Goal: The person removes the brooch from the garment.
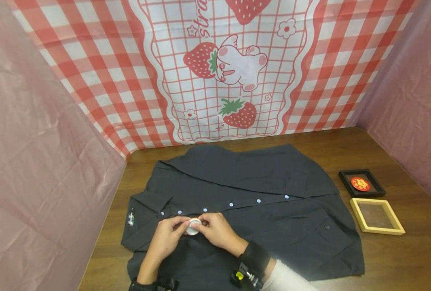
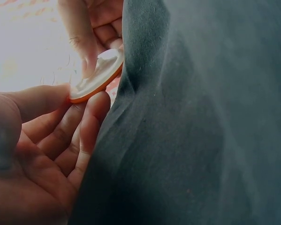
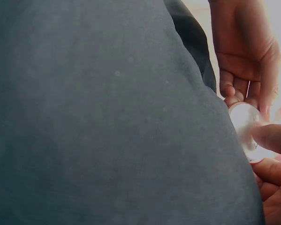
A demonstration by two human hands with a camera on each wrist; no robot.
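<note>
Both hands hold a round badge [image 1: 193,227] above a dark shirt [image 1: 259,238]. Its white back faces up, and an orange rim shows in the left wrist view. My left hand [image 1: 165,239] pinches the badge's left edge between thumb and fingers. From the other side, my right hand [image 1: 220,233] grips it, its thumb on the white back [image 3: 246,126]. Dark cloth [image 2: 178,131] fills much of both wrist views, right beside the badge. Whether the badge touches the cloth, I cannot tell. A row of pale buttons [image 1: 231,205] runs along the shirt just beyond the hands.
On the right of the wooden table [image 1: 419,258] lies a black frame [image 1: 378,190] with a red round badge [image 1: 360,184] in it. Nearer stands a pale yellow frame [image 1: 395,216]. Checked cloth [image 1: 121,81] hangs behind, with pink cloth [image 1: 37,161] at the sides.
</note>
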